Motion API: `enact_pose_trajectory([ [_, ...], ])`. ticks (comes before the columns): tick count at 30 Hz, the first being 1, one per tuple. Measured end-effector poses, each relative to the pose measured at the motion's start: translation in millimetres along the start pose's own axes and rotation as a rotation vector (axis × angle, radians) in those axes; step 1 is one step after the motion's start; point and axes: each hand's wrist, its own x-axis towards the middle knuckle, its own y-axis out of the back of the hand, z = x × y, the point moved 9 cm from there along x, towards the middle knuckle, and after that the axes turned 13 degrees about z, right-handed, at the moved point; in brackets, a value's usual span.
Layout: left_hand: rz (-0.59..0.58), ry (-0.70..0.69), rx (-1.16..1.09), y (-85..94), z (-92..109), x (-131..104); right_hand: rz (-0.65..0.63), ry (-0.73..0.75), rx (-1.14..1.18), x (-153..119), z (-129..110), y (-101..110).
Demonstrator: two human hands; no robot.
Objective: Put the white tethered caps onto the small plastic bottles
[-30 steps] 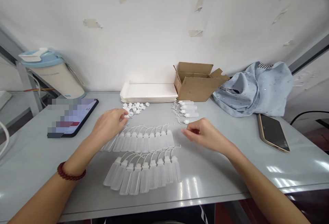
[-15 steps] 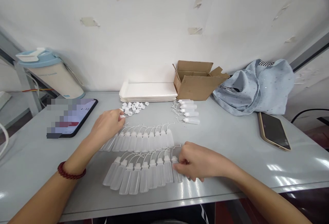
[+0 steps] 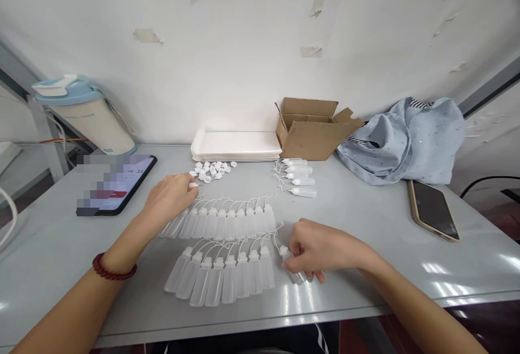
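My left hand (image 3: 173,197) is closed in a pinch around a small white tip (image 3: 194,185), near the pile of white caps (image 3: 209,171). Between the fingers and thumb of my right hand (image 3: 312,248) is a clear plastic bottle (image 3: 298,276), tilted, with a thin white strap curving from its neck. To its left lies the front row of bottles (image 3: 229,283), fanned side by side. Behind that is a second row of strapped bottles (image 3: 230,226), its left end partly hidden by my left hand. Several bottles with white pointed tips (image 3: 303,181) lie farther back.
An open cardboard box (image 3: 312,140) stands beside stacked white padded sleeves (image 3: 239,145) at the wall. A phone (image 3: 130,186) and a tumbler (image 3: 93,121) are on the left. On the right are a blue cloth bag (image 3: 426,142) and another phone (image 3: 434,210).
My right hand has moved slightly right with a bottle, drawing it away from the right end of the front row. My left hand has barely moved.
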Motion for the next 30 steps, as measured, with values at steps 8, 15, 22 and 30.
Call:
enact_pose_trajectory([
  [8,0.136,0.068,-0.495,24.4,17,-7,0.332,0.263,0.189,-8,-31,41],
  [15,-0.157,0.090,-1.137,18.1,74,-48,0.458,0.350,0.276,-7,-40,44],
  [22,-0.436,0.047,-1.338,3.8,109,-71,0.283,0.311,0.490,-1,-40,27],
  [30,-0.550,0.036,-1.505,-0.5,120,-84,0.106,0.319,0.706,5,-43,8],
])
